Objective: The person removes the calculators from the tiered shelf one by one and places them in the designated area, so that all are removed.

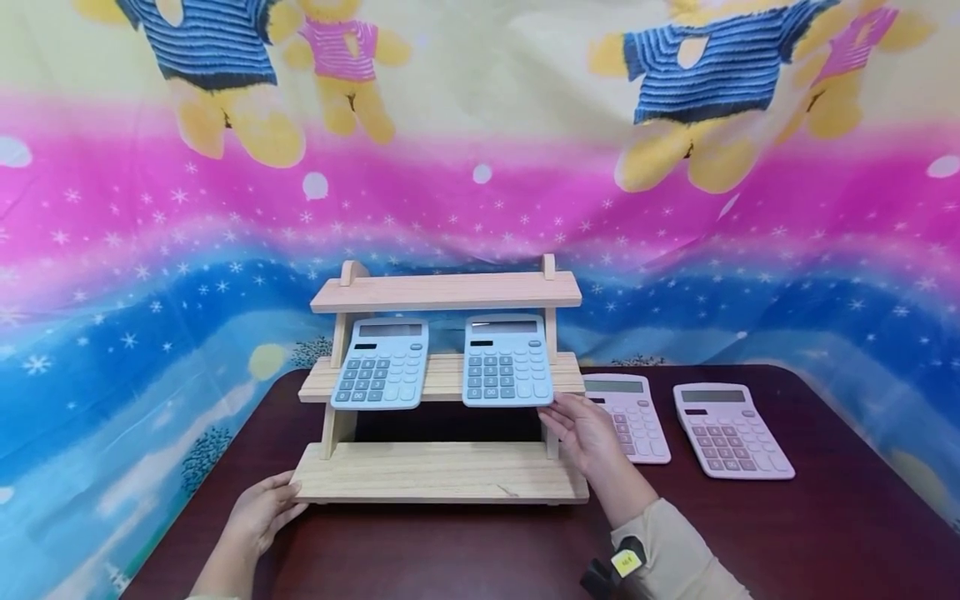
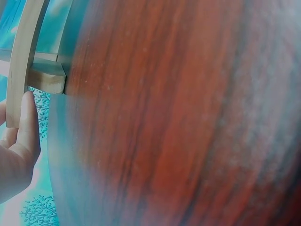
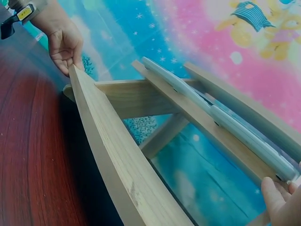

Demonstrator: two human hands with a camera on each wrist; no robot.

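Left grip (image 1: 261, 512) pinches a grained wooden rack (image 1: 442, 471) bearing slim, rounded-corner calculators (image 1: 382, 364).

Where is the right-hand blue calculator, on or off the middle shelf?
On: the head view shows the calculator resting on the middle shelf, the right hand at its lower corner.
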